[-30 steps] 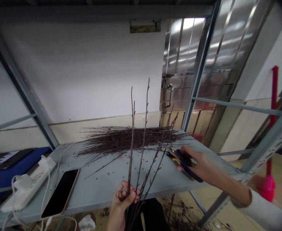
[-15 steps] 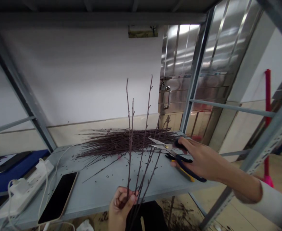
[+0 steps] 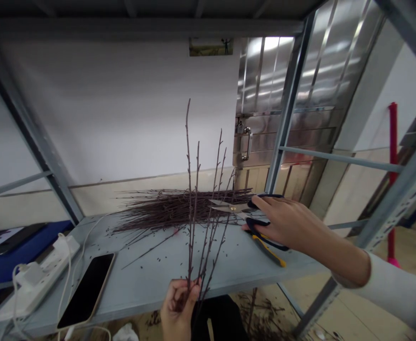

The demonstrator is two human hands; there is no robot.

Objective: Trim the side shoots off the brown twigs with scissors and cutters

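Near the shelf's front edge, my left hand (image 3: pixel 180 303) pinches several thin brown twigs (image 3: pixel 190 203) by their lower part. They stand upright and fan out, with small buds along them. My right hand (image 3: pixel 281 222) grips a pair of scissors (image 3: pixel 233 208) by dark blue handles. The parted blades point left, beside the twigs on the right of the bunch; I cannot tell whether they touch any. Under the right hand lies a tool with a yellow-and-black handle (image 3: pixel 270 251), partly hidden. A large heap of similar twigs (image 3: pixel 165 206) lies across the back of the shelf.
A phone (image 3: pixel 87 291) and a white power strip (image 3: pixel 39 279) with cables sit at the left of the grey shelf (image 3: pixel 151 279). Small dark bits are scattered over it. Metal posts (image 3: pixel 288 104) frame the sides. Twig scraps (image 3: pixel 265 312) litter the floor below.
My right hand has moved a little left and up with the scissors. The twigs in my left hand have shifted, and the right-hand ones now stand closer together.
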